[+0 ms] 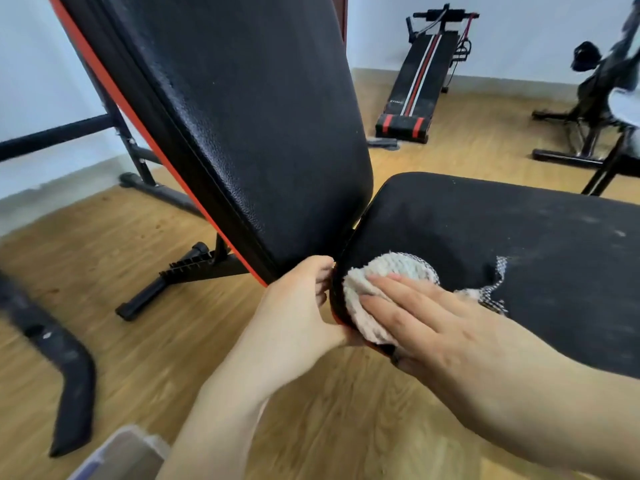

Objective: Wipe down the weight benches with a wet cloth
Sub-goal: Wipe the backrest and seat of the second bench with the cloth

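Right hand [415, 313] flat on nubby cloth [388, 268]

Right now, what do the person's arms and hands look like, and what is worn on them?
The left hand and right hand wear no gloves. Both arms are bare up to the frame edge, with no sleeves, watch or bracelet in view.
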